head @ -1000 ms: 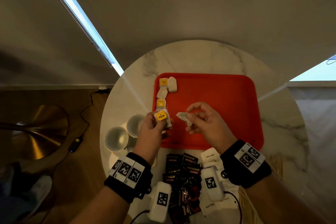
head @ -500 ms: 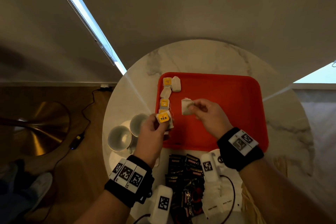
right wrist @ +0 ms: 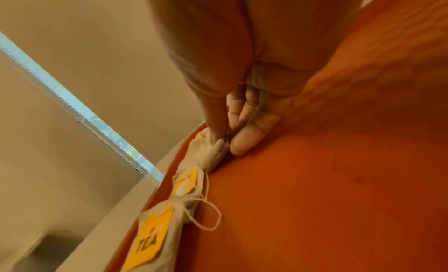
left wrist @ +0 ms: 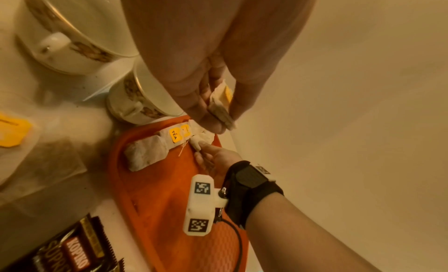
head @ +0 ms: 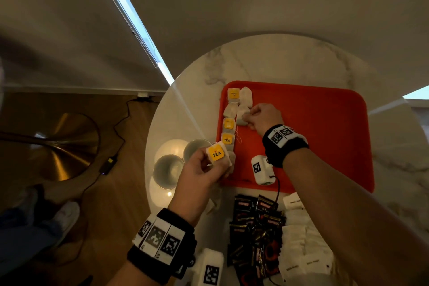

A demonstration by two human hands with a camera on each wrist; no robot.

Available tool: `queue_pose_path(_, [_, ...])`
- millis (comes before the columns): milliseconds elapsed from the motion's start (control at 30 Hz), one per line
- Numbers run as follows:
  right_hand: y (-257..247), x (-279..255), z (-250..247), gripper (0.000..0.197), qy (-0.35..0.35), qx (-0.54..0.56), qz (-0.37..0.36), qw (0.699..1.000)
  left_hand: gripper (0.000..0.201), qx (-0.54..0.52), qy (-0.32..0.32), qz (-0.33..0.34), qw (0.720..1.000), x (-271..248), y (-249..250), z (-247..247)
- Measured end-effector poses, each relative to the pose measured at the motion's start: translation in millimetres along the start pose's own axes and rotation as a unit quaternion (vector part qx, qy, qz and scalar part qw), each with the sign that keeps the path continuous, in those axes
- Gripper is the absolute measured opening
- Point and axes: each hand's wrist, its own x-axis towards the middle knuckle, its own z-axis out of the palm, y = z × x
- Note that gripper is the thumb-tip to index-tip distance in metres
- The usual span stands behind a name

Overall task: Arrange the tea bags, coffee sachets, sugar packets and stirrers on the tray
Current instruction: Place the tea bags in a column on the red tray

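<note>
Tea bags (head: 228,123) line the left edge of the red tray (head: 325,127) on the marble table (head: 278,58), where the right hand (head: 263,116) pinches one bag (head: 242,115) down beside the row; the left hand (head: 204,169) grips another yellow-tagged tea bag (head: 217,153) over the tray's near-left corner.
</note>
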Motion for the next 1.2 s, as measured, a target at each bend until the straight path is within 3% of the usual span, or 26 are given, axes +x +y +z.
queue_pose_path(100, [-4,-12,-9,0.024,0.041,-0.086,-0.011,0.995,0.032,-0.012,-0.013,-0.01,1.0,1,4,2])
queue_pose_path(200, [-9,-47,-21,0.032,0.044,-0.062,-0.064,0.995,0.023,0.01,0.018,-0.005,1.0,6,5,8])
queue_pose_path(333, [-10,-110,-30,0.048,-0.074,0.078,-0.112,0.988,0.017,0.039,0.032,0.003,0.999,11,5,23])
queue_pose_path(433, [1,-142,-34,0.027,-0.16,0.128,-0.136,0.969,0.015,0.067,0.027,0.014,0.997,7,4,35])
queue_pose_path(500, [14,-150,-36,0.011,-0.175,0.158,-0.125,0.964,0.017,0.11,0.025,0.029,0.993,4,0,39])
queue_pose_path(667, [32,-135,-36,0.01,-0.123,0.114,-0.091,0.982,0.024,0.184,0.002,0.005,0.983,-4,-18,38])
queue_pose_path(800, [23,-95,-23,0.01,-0.042,0.086,-0.047,0.994,0.023,0.299,-0.034,0.007,0.954,-16,-37,14])
queue_pose_path(967, [16,-49,-1,0.017,0.002,-0.018,-0.038,0.999,0.022,0.37,-0.01,-0.024,0.929,-35,-58,-29])
queue_pose_path(1067, [16,-48,1,0.027,0.017,-0.131,-0.039,0.99,0.023,0.43,0.016,-0.039,0.902,-45,-69,-50])
queue_pose_path(1200, [23,-82,-9,0.028,0.051,-0.115,-0.066,0.99,0.021,0.484,0.039,-0.057,0.872,-50,-81,-59])
